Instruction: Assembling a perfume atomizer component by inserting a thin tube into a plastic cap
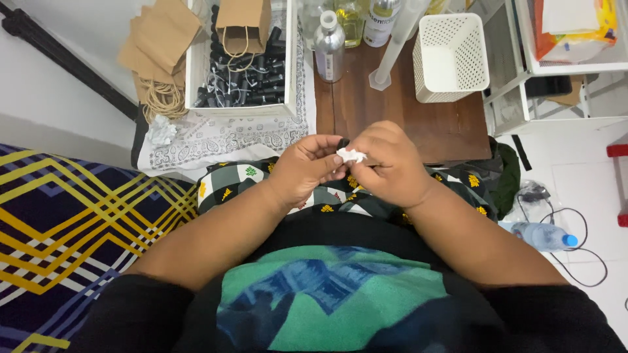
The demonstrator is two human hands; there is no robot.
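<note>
Both hands meet over my lap, in front of a low brown wooden table (451, 127). My left hand (302, 167) and my right hand (387, 163) pinch a small crumpled white piece, perhaps tissue or paper (351, 155), between their fingertips. A small dark object shows just above it between the fingers; what it is I cannot tell. Beneath the hands lies a green, white and black checked cloth (235, 183) over my legs.
A white box (196, 72) of several small black bottles stands at the back left with brown paper bags (243, 23) in and beside it. On the table are a silver bottle (329, 46), a clear cylinder (392, 46) and a white perforated basket (451, 55). A water bottle (543, 235) and cables lie on the floor at right.
</note>
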